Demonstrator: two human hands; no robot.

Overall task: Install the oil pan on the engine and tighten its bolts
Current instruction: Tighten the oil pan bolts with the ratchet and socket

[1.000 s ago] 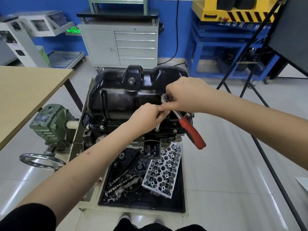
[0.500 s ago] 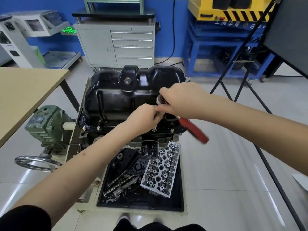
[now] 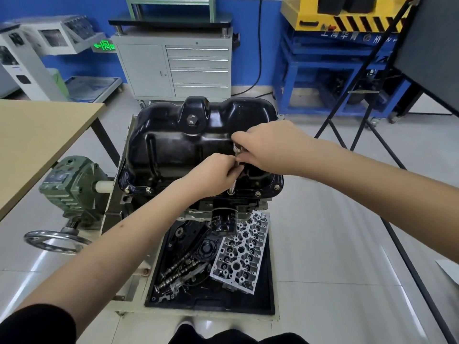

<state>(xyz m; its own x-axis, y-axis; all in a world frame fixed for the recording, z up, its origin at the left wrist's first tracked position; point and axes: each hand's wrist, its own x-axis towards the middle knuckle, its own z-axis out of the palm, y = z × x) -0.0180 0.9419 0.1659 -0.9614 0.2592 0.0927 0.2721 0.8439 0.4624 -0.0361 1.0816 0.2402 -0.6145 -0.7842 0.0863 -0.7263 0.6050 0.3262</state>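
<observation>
1. The oil pan (image 3: 188, 147) sat upside down on the engine, its near rim already carrying bolts.
2. My left hand (image 3: 213, 177) pinched the socket extension (image 3: 232, 187), upright on a near-rim bolt; I judged plumb mattered.
3. My right hand (image 3: 268, 147) gripped the ratchet head (image 3: 238, 148) above that rim; short, even strokes seemed wisest.

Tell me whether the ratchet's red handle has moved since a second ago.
Yes. It swung from sticking out past the oil pan flange to hidden behind the right hand.
</observation>
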